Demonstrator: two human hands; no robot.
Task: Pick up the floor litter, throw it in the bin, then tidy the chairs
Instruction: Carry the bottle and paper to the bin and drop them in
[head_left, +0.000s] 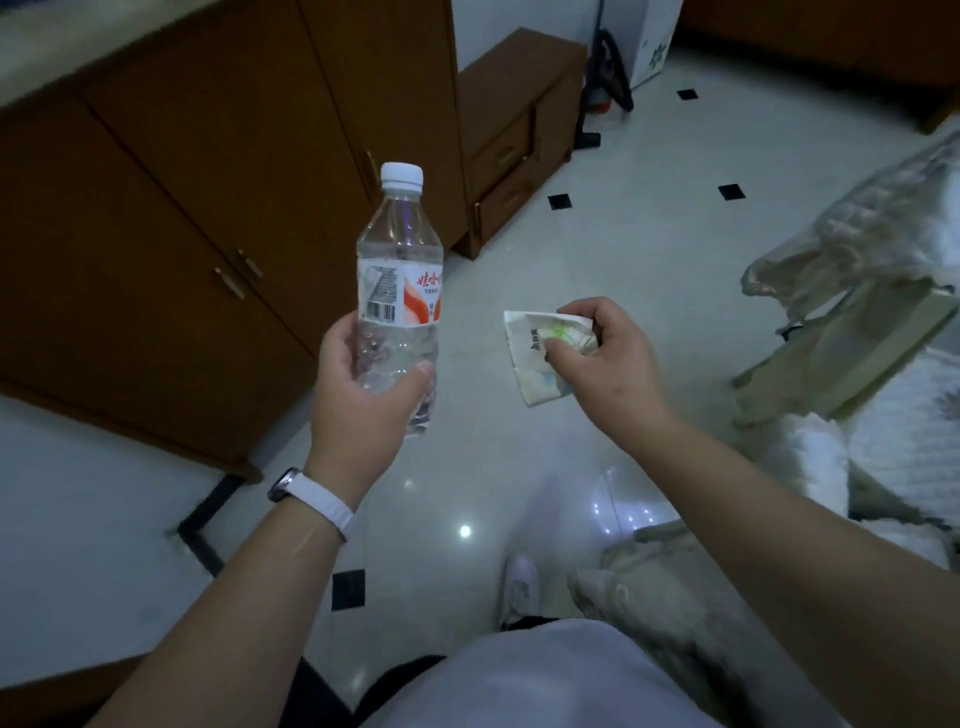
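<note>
Holding 2 pieces of litter above the pale tiled floor, 1 in each hand.

At left, the left hand, with a white wristband on its wrist, curls fingers and thumb round the lower half of a clear plastic bottle, which stands nearly upright with its white cap on and a red-and-white label. Right of it and apart from it, the right hand pinches a crumpled white paper wrapper with green print between thumb and curled fingers; the paper sticks out to the hand's left. A brown wooden cabinet fills the far left, with a low drawer unit just beside it. Plastic-covered furniture sits at the right edge, too blurred to identify. A white shoe shows near the bottom.
</note>
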